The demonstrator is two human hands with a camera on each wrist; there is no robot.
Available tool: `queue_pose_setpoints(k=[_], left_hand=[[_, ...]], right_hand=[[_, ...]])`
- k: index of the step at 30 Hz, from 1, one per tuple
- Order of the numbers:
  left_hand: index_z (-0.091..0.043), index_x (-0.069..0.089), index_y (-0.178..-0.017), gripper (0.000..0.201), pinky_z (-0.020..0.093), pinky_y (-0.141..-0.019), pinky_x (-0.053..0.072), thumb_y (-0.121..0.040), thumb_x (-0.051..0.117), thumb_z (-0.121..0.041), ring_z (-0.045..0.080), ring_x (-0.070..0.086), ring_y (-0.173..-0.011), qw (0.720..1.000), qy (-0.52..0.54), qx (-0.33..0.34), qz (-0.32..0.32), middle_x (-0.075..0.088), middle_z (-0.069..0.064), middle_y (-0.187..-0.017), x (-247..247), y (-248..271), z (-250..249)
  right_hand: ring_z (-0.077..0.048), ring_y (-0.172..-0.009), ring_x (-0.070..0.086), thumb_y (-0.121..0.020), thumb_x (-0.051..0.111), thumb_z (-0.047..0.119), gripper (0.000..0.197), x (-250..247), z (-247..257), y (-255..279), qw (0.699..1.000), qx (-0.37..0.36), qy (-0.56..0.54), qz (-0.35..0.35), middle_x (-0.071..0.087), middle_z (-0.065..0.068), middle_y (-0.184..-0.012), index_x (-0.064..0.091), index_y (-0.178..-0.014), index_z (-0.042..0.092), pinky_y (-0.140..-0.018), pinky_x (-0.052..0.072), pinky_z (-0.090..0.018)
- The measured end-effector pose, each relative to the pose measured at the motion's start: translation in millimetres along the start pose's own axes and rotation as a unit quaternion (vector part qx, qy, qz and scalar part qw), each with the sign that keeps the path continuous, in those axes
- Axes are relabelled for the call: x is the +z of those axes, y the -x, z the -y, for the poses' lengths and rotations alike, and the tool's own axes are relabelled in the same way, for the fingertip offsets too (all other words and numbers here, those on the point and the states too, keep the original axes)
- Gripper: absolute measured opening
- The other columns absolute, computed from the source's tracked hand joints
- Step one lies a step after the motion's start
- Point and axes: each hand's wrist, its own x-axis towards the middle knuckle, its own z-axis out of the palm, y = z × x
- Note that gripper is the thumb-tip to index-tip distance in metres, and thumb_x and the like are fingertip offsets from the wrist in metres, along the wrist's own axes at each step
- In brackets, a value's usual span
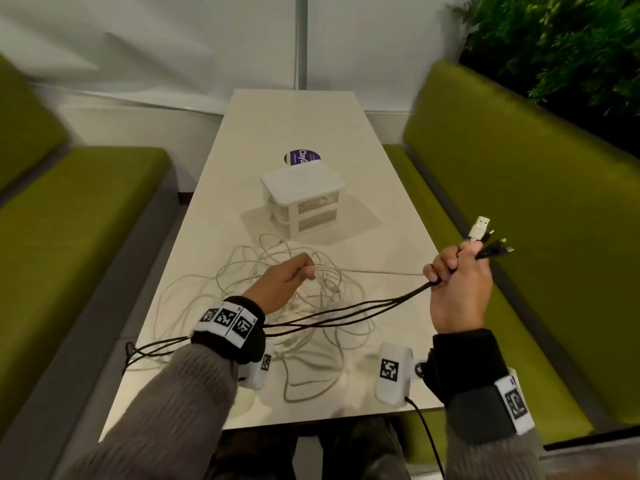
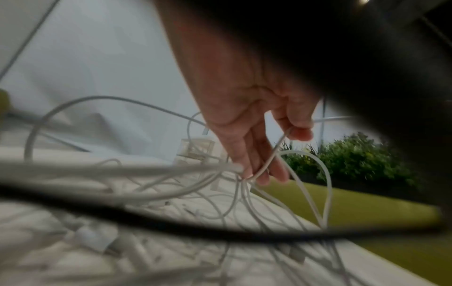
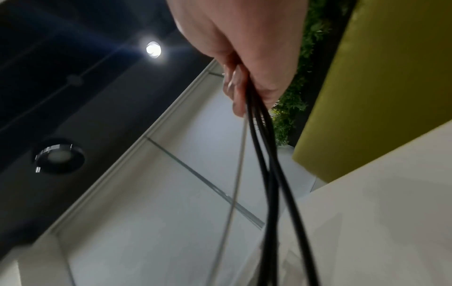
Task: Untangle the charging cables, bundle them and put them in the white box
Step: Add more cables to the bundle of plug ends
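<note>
A tangle of white cables (image 1: pixel 304 306) (image 2: pixel 171 193) lies on the near half of the table. My left hand (image 1: pixel 287 284) (image 2: pixel 254 154) hovers over the heap and pinches a white strand between thumb and fingers. My right hand (image 1: pixel 457 282) (image 3: pixel 247 81) is raised at the table's right edge, gripping several black cables (image 1: pixel 346 315) (image 3: pixel 269 174) and one white cable, with the plug ends (image 1: pixel 485 233) sticking out above the fist. The black cables sag leftward under my left wrist and over the table's left edge. The white box (image 1: pixel 303 199), a small lidded drawer unit, stands mid-table beyond the heap.
The cream table (image 1: pixel 294 116) runs away from me between two green benches (image 1: pixel 69 220) (image 1: pixel 502 168). A purple round sticker (image 1: pixel 301 157) lies behind the box. A plant wall (image 1: pixel 571 46) is at the far right. White wall panels stand at the far end.
</note>
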Motion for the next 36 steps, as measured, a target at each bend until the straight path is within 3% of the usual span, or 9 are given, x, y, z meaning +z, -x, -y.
queue_pose_setpoints(k=[5,8,11,14,17,20,27,30,36], left_hand=[[-0.024,0.049,-0.078,0.023,0.034,-0.081,0.042,-0.099,0.040,-0.022,0.009,0.044,-0.072,0.976,0.196,0.006,-0.098,0.047,-0.015,-0.070,-10,-13,-39],[-0.021,0.051,-0.079,0.021,0.035,-0.078,0.043,-0.098,0.042,-0.024,-0.002,0.042,-0.062,0.979,0.173,0.043,-0.099,0.048,-0.023,-0.060,-8,-21,-66],[-0.021,0.057,-0.079,0.020,0.031,-0.069,0.043,-0.094,0.049,-0.031,0.008,0.050,-0.067,0.981,0.148,0.075,-0.103,0.055,-0.015,-0.067,5,-27,-87],[-0.019,0.059,-0.081,0.016,0.018,-0.065,0.041,-0.093,0.054,-0.027,0.008,0.053,-0.067,0.986,0.103,0.074,-0.106,0.059,-0.005,-0.071,21,-27,-94],[-0.020,0.055,-0.078,0.017,0.018,-0.062,0.041,-0.093,0.052,-0.028,0.010,0.052,-0.063,0.985,0.104,0.082,-0.110,0.058,-0.003,-0.067,24,-25,-91],[-0.019,0.052,-0.080,0.021,0.021,-0.062,0.041,-0.094,0.046,-0.034,0.004,0.051,-0.061,0.983,0.139,0.103,-0.067,0.055,-0.011,-0.065,28,-20,-86],[-0.019,0.043,-0.071,0.034,0.021,-0.066,0.038,-0.096,0.035,-0.042,0.004,0.040,-0.061,0.990,0.127,0.064,-0.001,0.041,-0.007,-0.067,24,1,-44],[-0.016,0.047,-0.077,0.047,0.031,-0.075,0.041,-0.090,0.032,-0.059,0.010,0.045,-0.071,0.998,0.066,0.017,0.012,0.045,-0.005,-0.073,14,8,-10],[-0.022,0.039,-0.075,0.031,0.025,-0.069,0.036,-0.099,0.032,-0.040,0.011,0.042,-0.067,0.997,0.070,-0.035,-0.011,0.040,-0.006,-0.071,-4,10,12]], right_hand=[[-0.002,-0.049,0.032,-0.106,0.028,0.028,0.021,13,-20,5,0.981,-0.037,0.184,0.045,0.039,0.007,-0.064,0.044,-0.092,0.027,-0.047,0.030,-0.018],[0.000,-0.053,0.038,-0.104,0.032,0.032,0.014,25,-35,14,0.958,-0.036,0.255,0.124,0.053,0.005,-0.075,0.045,-0.103,0.029,-0.052,0.033,-0.018],[0.003,-0.066,0.049,-0.093,0.048,0.049,0.038,35,-46,25,0.943,-0.018,0.274,0.188,0.058,0.010,-0.082,0.052,-0.111,0.016,-0.064,0.039,-0.019],[0.001,-0.067,0.055,-0.089,0.065,0.036,0.024,40,-45,25,0.949,0.003,0.245,0.196,0.063,0.007,-0.080,0.062,-0.098,0.013,-0.061,0.042,-0.014],[-0.008,-0.056,0.045,-0.095,0.057,0.032,0.027,35,-40,19,0.953,-0.005,0.250,0.171,0.056,-0.007,-0.070,0.064,-0.083,0.008,-0.052,0.037,-0.020],[-0.010,-0.053,0.043,-0.097,0.055,0.028,0.029,31,-41,15,0.951,-0.048,0.275,0.136,0.051,-0.002,-0.060,0.060,-0.071,0.013,-0.053,0.036,-0.023],[-0.001,-0.047,0.040,-0.099,0.050,0.026,0.026,16,-17,-6,0.983,-0.055,0.177,0.010,0.045,0.003,-0.059,0.053,-0.075,0.016,-0.046,0.034,-0.016],[0.000,-0.044,0.038,-0.101,0.047,0.027,0.028,4,2,-18,0.991,-0.070,0.102,-0.053,0.044,0.010,-0.054,0.050,-0.075,0.019,-0.042,0.031,-0.014],[-0.001,-0.048,0.040,-0.100,0.046,0.036,0.028,-10,13,-24,0.985,-0.097,0.100,-0.097,0.045,0.012,-0.053,0.051,-0.077,0.021,-0.046,0.033,-0.016]])
